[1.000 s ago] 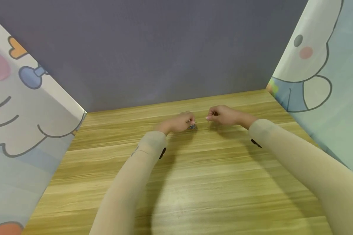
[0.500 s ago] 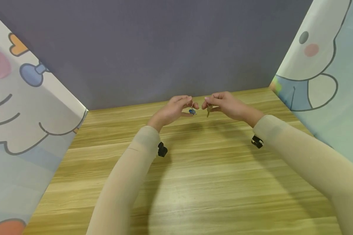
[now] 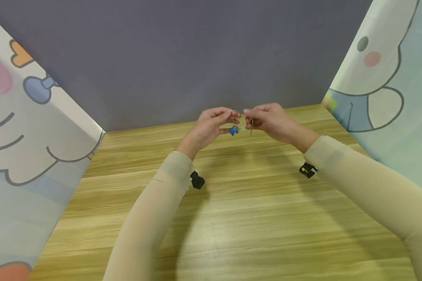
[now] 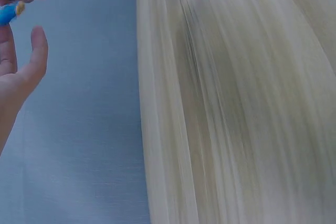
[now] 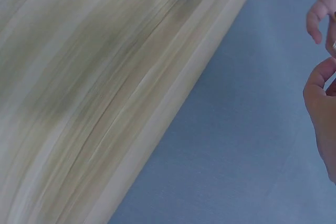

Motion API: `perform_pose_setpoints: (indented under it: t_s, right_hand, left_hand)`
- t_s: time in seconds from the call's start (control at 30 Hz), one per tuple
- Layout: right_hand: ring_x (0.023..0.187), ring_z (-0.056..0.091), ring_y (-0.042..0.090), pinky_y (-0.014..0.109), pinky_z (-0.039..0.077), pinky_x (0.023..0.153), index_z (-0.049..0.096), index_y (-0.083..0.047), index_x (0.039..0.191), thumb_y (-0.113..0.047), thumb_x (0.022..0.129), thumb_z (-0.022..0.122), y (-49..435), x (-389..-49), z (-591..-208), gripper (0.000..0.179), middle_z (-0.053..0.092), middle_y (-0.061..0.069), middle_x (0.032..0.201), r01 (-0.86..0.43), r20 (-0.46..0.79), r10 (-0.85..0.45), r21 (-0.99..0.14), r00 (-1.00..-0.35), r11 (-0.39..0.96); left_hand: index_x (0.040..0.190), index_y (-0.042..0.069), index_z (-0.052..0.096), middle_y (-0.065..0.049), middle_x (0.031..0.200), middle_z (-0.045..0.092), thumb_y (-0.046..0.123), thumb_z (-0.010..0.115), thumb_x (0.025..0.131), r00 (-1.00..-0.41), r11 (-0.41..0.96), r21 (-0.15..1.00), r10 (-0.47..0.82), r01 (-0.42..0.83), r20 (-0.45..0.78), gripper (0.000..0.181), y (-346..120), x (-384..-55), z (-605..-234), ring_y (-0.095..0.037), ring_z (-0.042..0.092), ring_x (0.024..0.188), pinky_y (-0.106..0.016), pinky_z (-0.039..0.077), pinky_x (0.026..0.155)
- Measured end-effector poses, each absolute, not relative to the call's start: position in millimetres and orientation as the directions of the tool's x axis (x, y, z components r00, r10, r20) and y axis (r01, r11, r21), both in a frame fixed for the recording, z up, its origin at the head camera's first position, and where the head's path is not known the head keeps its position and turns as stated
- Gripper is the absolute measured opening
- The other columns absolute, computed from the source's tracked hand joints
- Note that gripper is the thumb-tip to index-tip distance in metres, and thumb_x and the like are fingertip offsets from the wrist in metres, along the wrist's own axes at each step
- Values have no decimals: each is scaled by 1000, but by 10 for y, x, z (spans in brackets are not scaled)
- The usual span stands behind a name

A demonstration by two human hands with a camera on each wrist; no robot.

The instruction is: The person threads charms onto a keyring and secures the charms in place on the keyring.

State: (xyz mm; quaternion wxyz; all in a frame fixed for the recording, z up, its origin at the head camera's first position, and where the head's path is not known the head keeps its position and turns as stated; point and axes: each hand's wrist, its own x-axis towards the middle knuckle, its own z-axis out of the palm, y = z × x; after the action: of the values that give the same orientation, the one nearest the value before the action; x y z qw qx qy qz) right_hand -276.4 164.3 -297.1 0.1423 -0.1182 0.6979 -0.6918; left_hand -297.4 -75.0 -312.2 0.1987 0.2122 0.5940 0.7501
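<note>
My left hand (image 3: 205, 127) pinches the ring of a keychain, and its small blue figure (image 3: 234, 130) hangs beneath the fingers. Close by on the right, my right hand (image 3: 278, 123) holds a thin metal key (image 3: 251, 127) that points downward. Both hands are raised above the table, fingertips facing each other with a narrow gap. At the left wrist view's upper left corner, the blue figure (image 4: 7, 14) with a yellowish tip is partly cut off. The right wrist view catches only parts of both hands at its right edge; the key is not clear there.
A wood-grain table (image 3: 239, 218) lies below the hands. Behind it stands a dark grey panel (image 3: 211, 58). Cartoon-printed panels (image 3: 67, 128) flank the left and right sides. Black wrist cameras (image 3: 197, 180) sit under both sleeves.
Both hands have risen from the tabletop, carrying the keychain and the key. They have come closer together, and the blue figure now hangs in plain view.
</note>
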Motion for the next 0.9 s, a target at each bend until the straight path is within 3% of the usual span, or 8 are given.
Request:
perform_pose_setpoints:
  t_s: [0.17, 0.33, 0.53, 0.73, 0.9]
  right_hand:
    - [96, 70, 19, 32, 60, 95, 79, -4, 96, -16, 109, 63, 1671, -2727, -2938, 24, 75, 3, 99, 56, -23, -404, -996, -915, -71]
    - [100, 75, 17, 30, 60, 99, 80, -5, 100, -6, 107, 62, 1694, -2698, -2923, 20, 79, 3, 102, 41, 22, -426, -990, -904, -138]
    - [107, 75, 17, 29, 61, 100, 74, 0, 113, -13, 113, 53, 1635, -2691, -2950, 25, 77, 4, 109, -58, 63, -409, -998, -910, -25]
    - [105, 75, 17, 30, 61, 98, 69, 1, 116, -17, 115, 49, 1564, -2684, -2981, 27, 77, 2, 106, -83, 62, -401, -996, -914, 33]
    - [105, 74, 17, 28, 61, 97, 69, 3, 120, -19, 114, 51, 1531, -2675, -3007, 28, 76, 0, 107, -91, 48, -387, -991, -921, 95]
  left_hand:
    - [109, 15, 76, -1, 119, 72, 10, 51, 113, -829, -241, 969, 552, -57, 89, 25, -786, -2970, -3153, -21, 66, 113, -43, 57, 99]
    - [103, 17, 79, 0, 112, 72, 4, 53, 110, -839, -264, 963, 533, -48, 104, 30, -795, -2962, -3163, -19, 66, 108, -55, 54, 109]
    - [95, 21, 82, 4, 101, 74, 0, 55, 109, -856, -233, 971, 510, -45, 83, 37, -793, -2944, -3177, -14, 66, 101, -44, 57, 100]
    - [94, 19, 80, 5, 99, 75, 5, 55, 110, -849, -221, 974, 522, -43, 81, 32, -785, -2932, -3192, -13, 66, 98, -36, 57, 91]
    - [97, 16, 80, 2, 97, 75, 11, 58, 110, -837, -189, 981, 541, -30, 79, 26, -768, -2917, -3187, -15, 69, 99, -42, 57, 98]
